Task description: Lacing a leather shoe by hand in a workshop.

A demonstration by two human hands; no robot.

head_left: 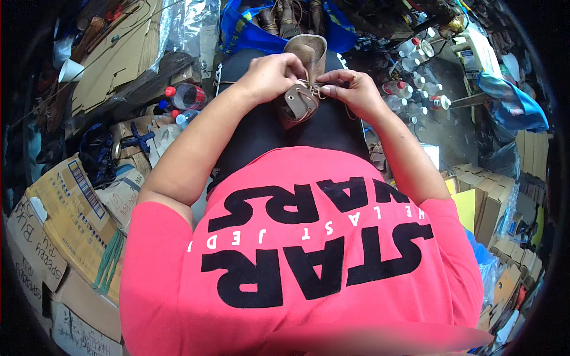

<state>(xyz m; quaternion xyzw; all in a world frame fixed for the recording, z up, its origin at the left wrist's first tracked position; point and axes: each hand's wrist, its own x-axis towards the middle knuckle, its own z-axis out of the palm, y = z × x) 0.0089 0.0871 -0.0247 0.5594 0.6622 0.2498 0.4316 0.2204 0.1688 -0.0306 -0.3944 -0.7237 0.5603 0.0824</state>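
Note:
A brown leather shoe [307,50] rests on my lap between my thighs, its grey-brown eyelet part [298,102] nearest to me. At the middle of the shoe both hands meet over a thin tan shoelace [314,86]. My left hand [273,75] comes from the left, fingers closed in a pinch on the lace. From the right, my right hand [354,90] pinches the lace between thumb and index finger. Some of the left fingertips are hidden behind that hand.
A blue bag [255,37] holding several brown shoes [289,18] lies just beyond my knees. Plastic bottles stand at right [409,89] and lie at left [189,95]. Cardboard boxes [74,219] are stacked at lower left, flat cartons [484,190] at right.

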